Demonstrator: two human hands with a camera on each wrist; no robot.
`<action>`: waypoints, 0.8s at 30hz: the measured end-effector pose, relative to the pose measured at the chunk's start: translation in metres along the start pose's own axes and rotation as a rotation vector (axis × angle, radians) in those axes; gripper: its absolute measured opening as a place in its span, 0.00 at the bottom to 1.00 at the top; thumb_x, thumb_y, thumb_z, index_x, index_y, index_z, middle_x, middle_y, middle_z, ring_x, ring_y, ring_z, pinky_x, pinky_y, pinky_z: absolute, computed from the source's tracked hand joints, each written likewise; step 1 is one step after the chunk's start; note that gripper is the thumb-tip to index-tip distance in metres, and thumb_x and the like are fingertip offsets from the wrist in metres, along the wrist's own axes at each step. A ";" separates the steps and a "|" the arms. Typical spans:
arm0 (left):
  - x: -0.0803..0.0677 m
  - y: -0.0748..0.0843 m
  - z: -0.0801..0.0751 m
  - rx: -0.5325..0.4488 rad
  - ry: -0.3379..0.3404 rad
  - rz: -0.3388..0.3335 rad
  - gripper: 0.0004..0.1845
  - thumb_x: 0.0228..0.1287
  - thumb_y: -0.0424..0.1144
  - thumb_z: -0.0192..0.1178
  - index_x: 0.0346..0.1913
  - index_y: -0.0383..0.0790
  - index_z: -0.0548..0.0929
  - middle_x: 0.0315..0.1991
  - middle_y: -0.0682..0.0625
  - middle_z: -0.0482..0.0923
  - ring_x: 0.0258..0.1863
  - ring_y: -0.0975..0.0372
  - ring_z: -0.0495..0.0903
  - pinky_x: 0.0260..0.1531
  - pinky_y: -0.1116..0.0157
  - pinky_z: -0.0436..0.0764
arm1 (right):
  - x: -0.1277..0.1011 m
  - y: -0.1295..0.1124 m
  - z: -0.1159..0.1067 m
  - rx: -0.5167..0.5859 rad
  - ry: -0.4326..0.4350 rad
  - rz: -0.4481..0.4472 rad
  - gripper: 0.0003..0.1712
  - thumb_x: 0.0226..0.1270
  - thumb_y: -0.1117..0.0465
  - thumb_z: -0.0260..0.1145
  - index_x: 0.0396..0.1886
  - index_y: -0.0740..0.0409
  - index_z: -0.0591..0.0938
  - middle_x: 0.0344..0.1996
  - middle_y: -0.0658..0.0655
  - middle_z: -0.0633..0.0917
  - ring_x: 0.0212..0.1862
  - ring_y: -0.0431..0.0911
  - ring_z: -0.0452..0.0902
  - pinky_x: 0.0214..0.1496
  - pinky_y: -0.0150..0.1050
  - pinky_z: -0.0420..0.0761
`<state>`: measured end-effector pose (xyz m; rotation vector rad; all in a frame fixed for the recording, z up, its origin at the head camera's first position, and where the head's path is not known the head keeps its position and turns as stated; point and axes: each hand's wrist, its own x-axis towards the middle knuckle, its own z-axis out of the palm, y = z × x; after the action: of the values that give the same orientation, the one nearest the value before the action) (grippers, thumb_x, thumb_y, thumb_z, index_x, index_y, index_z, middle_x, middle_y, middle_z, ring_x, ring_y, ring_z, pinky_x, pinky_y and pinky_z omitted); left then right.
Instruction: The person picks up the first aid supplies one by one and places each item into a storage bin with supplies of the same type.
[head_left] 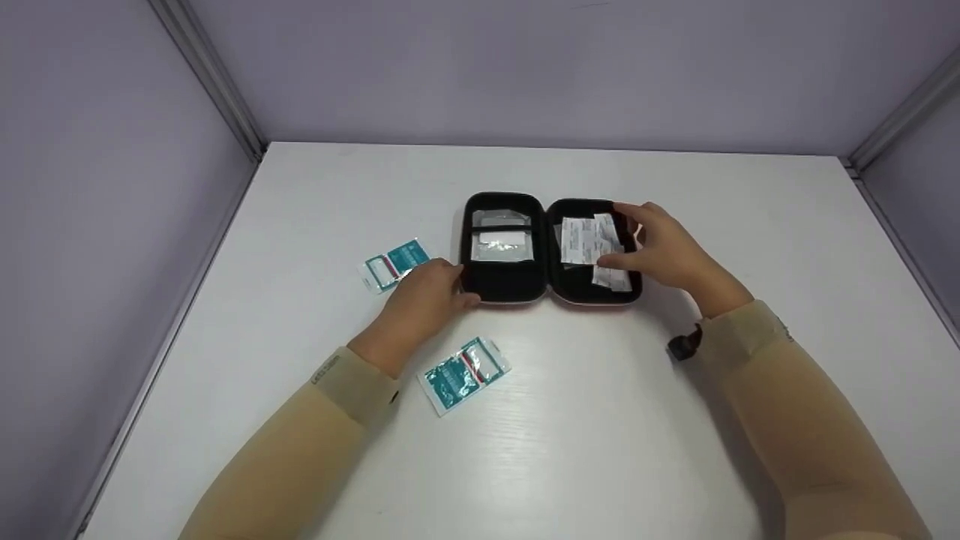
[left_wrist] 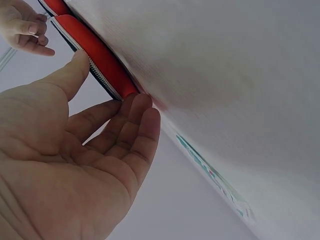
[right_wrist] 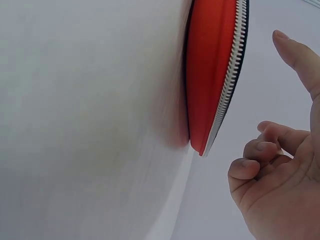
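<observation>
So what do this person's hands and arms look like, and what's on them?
They have long tan sleeves with duller cuffs. The left cuff carries small dark lettering, the right cuff a small dark mark. A small black device sits by the right cuff; its type is unclear. The left hand and right hand wear no gloves.

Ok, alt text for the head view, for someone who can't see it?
An open, round-cornered black case lies on a white table, the person's left hand gripping its near left corner, the right hand at its right side, thumb over white paper packets. Two teal-and-white plastic packets lie outside it, one partly behind the left hand, one nearer.
</observation>
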<state>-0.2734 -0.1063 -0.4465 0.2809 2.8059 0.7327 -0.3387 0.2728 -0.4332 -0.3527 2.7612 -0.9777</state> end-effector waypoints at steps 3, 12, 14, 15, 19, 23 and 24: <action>0.001 -0.002 0.000 0.008 0.004 0.011 0.31 0.80 0.49 0.72 0.75 0.34 0.83 0.63 0.39 0.87 0.60 0.50 0.85 0.69 0.50 0.86 | -0.002 0.001 -0.001 -0.007 -0.001 0.005 0.62 0.69 0.41 0.84 0.92 0.59 0.63 0.64 0.64 0.77 0.60 0.56 0.71 0.56 0.51 0.76; 0.003 -0.004 -0.003 0.013 -0.006 0.005 0.32 0.80 0.49 0.73 0.76 0.33 0.83 0.63 0.38 0.87 0.59 0.50 0.85 0.68 0.50 0.86 | -0.009 0.001 -0.002 -0.005 0.009 0.021 0.61 0.70 0.42 0.84 0.92 0.57 0.63 0.60 0.63 0.74 0.57 0.55 0.68 0.53 0.50 0.73; 0.003 -0.004 -0.004 0.002 -0.006 -0.008 0.32 0.80 0.49 0.73 0.76 0.33 0.83 0.63 0.38 0.87 0.59 0.51 0.85 0.68 0.50 0.86 | -0.011 0.002 -0.003 -0.008 0.016 0.016 0.61 0.70 0.42 0.84 0.92 0.57 0.64 0.59 0.63 0.74 0.57 0.55 0.68 0.53 0.49 0.72; 0.004 -0.004 -0.004 -0.003 -0.005 -0.012 0.32 0.80 0.48 0.73 0.76 0.33 0.83 0.63 0.38 0.87 0.59 0.51 0.85 0.68 0.50 0.86 | -0.011 0.002 -0.003 -0.010 0.019 0.014 0.61 0.70 0.42 0.84 0.91 0.57 0.64 0.58 0.63 0.74 0.56 0.55 0.69 0.53 0.49 0.72; 0.005 -0.005 -0.005 -0.015 -0.005 -0.024 0.32 0.79 0.49 0.73 0.76 0.33 0.83 0.63 0.39 0.87 0.58 0.51 0.85 0.68 0.50 0.86 | -0.014 0.004 -0.003 -0.015 0.031 0.018 0.60 0.69 0.43 0.85 0.91 0.58 0.64 0.57 0.62 0.74 0.56 0.55 0.69 0.53 0.49 0.72; 0.006 -0.006 -0.006 -0.015 -0.005 -0.028 0.31 0.80 0.49 0.73 0.76 0.34 0.83 0.63 0.40 0.87 0.58 0.52 0.84 0.68 0.51 0.87 | -0.016 0.006 -0.002 -0.006 0.030 0.032 0.61 0.68 0.42 0.85 0.91 0.57 0.64 0.57 0.61 0.74 0.57 0.55 0.70 0.52 0.49 0.73; 0.006 -0.006 -0.006 -0.015 -0.006 -0.029 0.31 0.80 0.49 0.73 0.76 0.34 0.83 0.63 0.40 0.87 0.58 0.52 0.84 0.68 0.51 0.87 | -0.017 0.006 -0.001 -0.004 0.027 0.035 0.61 0.68 0.42 0.85 0.91 0.57 0.64 0.57 0.61 0.74 0.57 0.55 0.70 0.52 0.49 0.73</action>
<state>-0.2816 -0.1123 -0.4455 0.2387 2.7911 0.7450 -0.3241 0.2833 -0.4346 -0.2929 2.7840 -0.9765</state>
